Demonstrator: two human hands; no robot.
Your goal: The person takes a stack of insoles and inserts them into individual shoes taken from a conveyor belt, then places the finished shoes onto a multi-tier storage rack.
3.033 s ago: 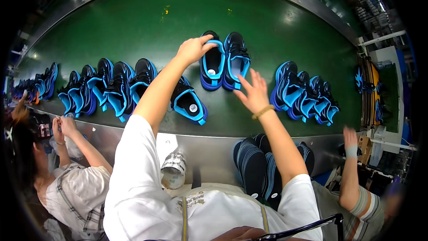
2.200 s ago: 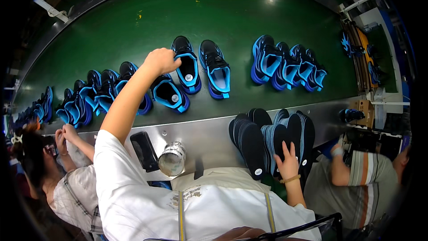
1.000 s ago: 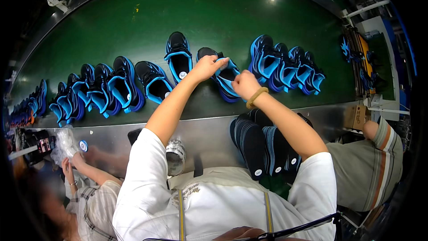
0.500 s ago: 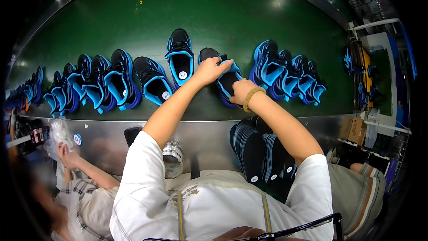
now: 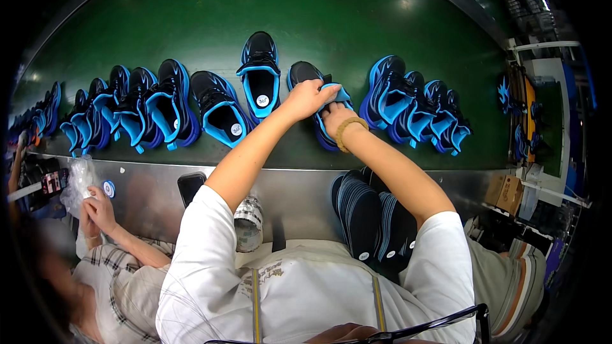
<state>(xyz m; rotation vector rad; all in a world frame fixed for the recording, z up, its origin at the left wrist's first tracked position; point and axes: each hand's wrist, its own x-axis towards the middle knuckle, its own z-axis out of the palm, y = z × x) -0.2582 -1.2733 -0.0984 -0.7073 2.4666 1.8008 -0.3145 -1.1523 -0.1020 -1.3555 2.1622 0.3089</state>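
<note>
A black-and-blue sneaker [image 5: 303, 73] lies on the green surface in front of me, toe pointing away. My left hand [image 5: 307, 99] pinches its blue-lined tongue between thumb and fingers. My right hand [image 5: 339, 120], with a braided band at the wrist, reaches into the shoe opening; its fingertips are hidden inside. Just left stands another sneaker [image 5: 260, 83] with a round white label showing on its insole. Close to my body, below the table edge, are several long black insoles [image 5: 357, 216] with pale stripes and round white labels at their heel ends.
Matching sneakers stand in rows to the left [image 5: 172, 102] and right [image 5: 386, 89]. A metal ledge [image 5: 153, 185] borders the green table [image 5: 306, 13]; a dark phone [image 5: 190, 188] and a roll [image 5: 248, 223] lie nearby. At left, a co-worker's hands [image 5: 99, 210] hold clear plastic.
My right hand has moved from the shoe's collar forward into the opening, nearer my left hand. My left hand stays at the tongue. The co-worker's hands have shifted slightly.
</note>
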